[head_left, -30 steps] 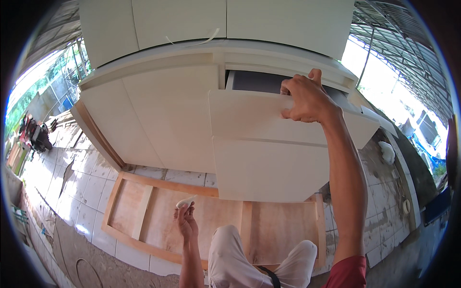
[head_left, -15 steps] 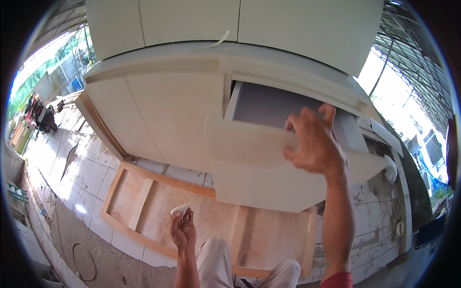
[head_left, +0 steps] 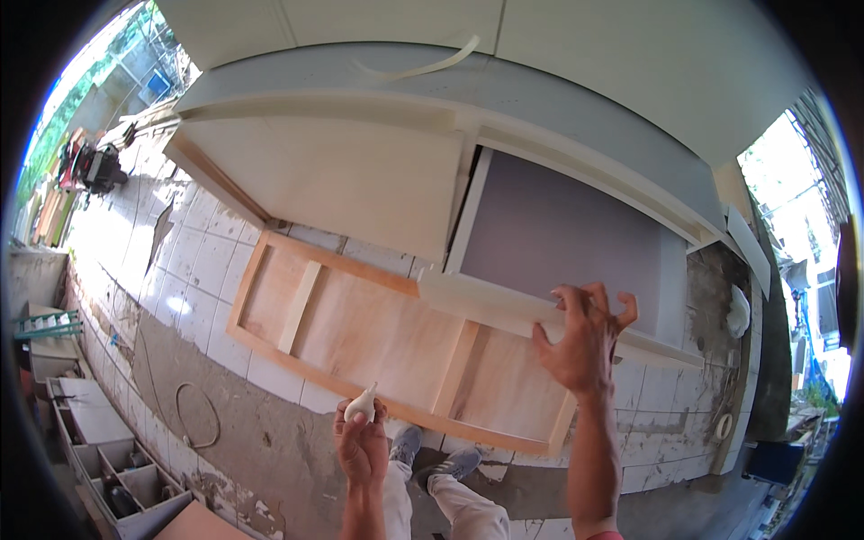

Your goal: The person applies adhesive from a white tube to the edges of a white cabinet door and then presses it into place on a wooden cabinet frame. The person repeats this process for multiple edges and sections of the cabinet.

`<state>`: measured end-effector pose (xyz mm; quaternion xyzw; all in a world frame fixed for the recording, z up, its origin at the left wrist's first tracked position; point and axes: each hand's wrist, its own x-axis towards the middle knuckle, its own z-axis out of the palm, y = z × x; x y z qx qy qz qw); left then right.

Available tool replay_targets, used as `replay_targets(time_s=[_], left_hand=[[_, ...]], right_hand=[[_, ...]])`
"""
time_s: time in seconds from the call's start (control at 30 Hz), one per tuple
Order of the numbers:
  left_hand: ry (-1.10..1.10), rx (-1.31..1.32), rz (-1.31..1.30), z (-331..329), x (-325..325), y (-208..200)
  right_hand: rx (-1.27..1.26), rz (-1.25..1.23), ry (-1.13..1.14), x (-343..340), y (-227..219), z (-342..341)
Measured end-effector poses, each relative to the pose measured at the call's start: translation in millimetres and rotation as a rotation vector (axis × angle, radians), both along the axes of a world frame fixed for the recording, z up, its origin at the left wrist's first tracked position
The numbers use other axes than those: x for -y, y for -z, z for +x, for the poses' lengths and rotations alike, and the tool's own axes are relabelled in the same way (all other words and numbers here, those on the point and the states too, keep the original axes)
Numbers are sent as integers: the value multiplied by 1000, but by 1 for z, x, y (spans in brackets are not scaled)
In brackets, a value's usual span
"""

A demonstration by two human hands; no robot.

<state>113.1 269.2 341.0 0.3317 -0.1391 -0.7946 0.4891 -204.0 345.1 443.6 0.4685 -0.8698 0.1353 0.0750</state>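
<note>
In my left hand (head_left: 360, 445) is a small white pear-shaped squeeze bottle (head_left: 361, 407) with a thin nozzle pointing up, gripped between thumb and fingers. My right hand (head_left: 585, 337) is at the front panel (head_left: 490, 304) of a pulled-out drawer (head_left: 558, 234). Its curled, spread fingers hook over the panel's top edge, with the thumb on the near side. The drawer has a grey bottom and pale sides, and no contents show in it. It slides from a long cream cabinet (head_left: 360, 180) lying ahead of me.
Below the drawer, a wooden frame panel (head_left: 378, 315) lies on the tiled floor by my feet. A curled pale strip (head_left: 432, 67) rests on the cabinet's grey top. Taller cream panels (head_left: 630, 63) stand behind. A compartment box (head_left: 126, 481) is at lower left, a coiled hose (head_left: 196, 414) nearby.
The drawer has come out much further toward me, with my right hand at its front. My left hand has shifted slightly right and down, its bottle now nozzle-up. The view has tilted downward.
</note>
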Motion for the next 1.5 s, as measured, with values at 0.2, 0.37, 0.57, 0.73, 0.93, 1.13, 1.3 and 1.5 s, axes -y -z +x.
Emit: replay_targets(time_s=[0.2, 0.37, 0.57, 0.73, 0.93, 1.13, 1.3, 1.5], left_hand=[[-25, 126, 111, 43, -1, 8], [101, 246, 118, 86, 26, 25], [196, 344, 119, 152, 81, 30], [250, 362, 81, 181, 118, 30], [365, 315, 76, 180, 136, 38], [456, 328, -107, 83, 139, 24], [680, 267, -107, 7, 104, 4], [869, 312, -117, -29, 75, 6]], right_hand=[[-99, 4, 84, 22, -2, -30], [-371, -74, 241, 51, 14, -52], [-514, -166, 466, 88, 36, -79], [-553, -162, 543, 103, 45, -96], [-477, -302, 551, 93, 56, -57], [272, -683, 263, 61, 99, 112], [890, -828, 278, 56, 103, 233], [1108, -996, 368, 36, 118, 243]])
